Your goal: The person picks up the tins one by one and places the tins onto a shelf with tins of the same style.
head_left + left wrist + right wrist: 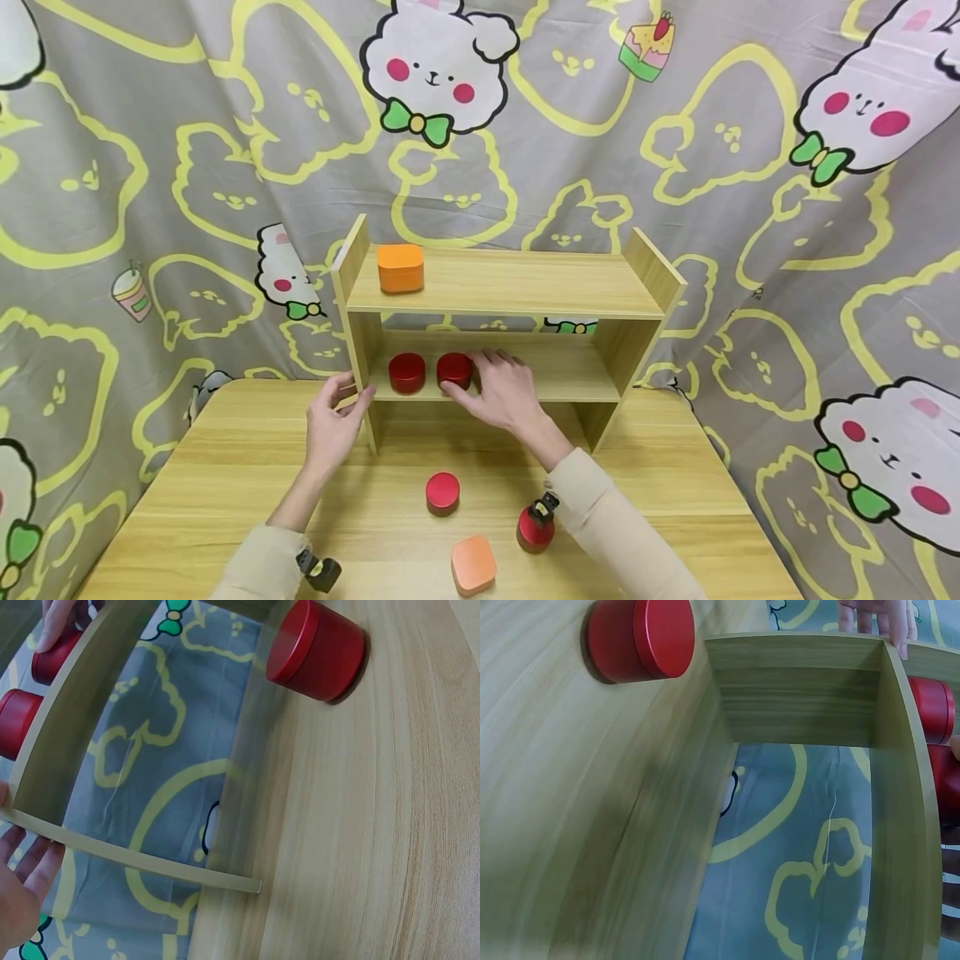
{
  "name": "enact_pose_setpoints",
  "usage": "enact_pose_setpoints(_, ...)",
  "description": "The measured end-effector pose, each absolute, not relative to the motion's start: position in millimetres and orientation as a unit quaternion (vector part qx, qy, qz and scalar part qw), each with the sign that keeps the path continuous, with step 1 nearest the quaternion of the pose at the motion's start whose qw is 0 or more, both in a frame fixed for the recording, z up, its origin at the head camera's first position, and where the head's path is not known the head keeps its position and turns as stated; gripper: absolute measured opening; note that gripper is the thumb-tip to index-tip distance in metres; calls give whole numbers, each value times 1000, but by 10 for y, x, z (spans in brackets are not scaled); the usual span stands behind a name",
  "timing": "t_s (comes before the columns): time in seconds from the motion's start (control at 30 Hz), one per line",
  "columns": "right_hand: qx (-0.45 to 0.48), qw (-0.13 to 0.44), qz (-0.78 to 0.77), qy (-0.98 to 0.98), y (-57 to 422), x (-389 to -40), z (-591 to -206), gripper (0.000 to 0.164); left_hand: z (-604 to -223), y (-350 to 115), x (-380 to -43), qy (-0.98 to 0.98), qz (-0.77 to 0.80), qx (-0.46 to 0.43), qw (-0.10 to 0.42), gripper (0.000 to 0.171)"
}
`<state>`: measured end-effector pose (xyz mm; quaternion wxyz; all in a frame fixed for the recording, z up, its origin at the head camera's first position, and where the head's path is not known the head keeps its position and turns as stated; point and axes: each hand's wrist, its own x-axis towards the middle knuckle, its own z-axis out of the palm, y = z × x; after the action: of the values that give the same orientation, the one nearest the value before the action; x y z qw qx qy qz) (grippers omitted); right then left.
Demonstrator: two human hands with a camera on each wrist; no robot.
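Observation:
My right hand (504,387) reaches onto the middle board of a small wooden shelf (487,279) and grips a red round tin (453,369), thumb at its front and fingers around its right side. Just left of it, a second red tin (407,373) stands on the same board. My left hand (335,419) holds the shelf's left side panel, its thumb at the front edge where the middle board meets it. In the left wrist view, fingers (39,866) lie against the panel's outer face.
On the top board an orange rounded-square tin (401,268) stands at the left. In front of the shelf, the table (225,467) carries a red tin (442,493), another red tin (534,533) by the right wrist, and an orange tin (473,565). A patterned curtain (525,167) hangs behind.

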<state>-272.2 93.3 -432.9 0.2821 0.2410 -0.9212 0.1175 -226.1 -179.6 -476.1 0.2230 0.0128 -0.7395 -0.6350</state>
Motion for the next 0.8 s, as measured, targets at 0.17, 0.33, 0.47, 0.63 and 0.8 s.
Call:
enact_pose_setpoints(0.17,242,285,131,-918,991,-2678,-4326,62,-4749,-1788,-2252,-741,-634,16,222,33)
enact_pose_setpoints(0.33,249,308,137,-908,1078,-2626,-4320,62,-4741,-1788,-2245,-743,-632,18,218,34)
enact_pose_setpoints(0.47,260,327,132,-899,1157,-2565,-4302,63,-4752,-1789,-2260,-744,-632,16,218,34)
enact_pose_setpoints(0.63,269,334,131,-894,1244,-2480,-4275,66,-4753,-1795,-2255,-741,-634,15,223,34)
enact_pose_setpoints(0.8,267,337,137,-892,1335,-2376,-4267,68,-4760,-1801,-2261,-744,-631,17,221,35)
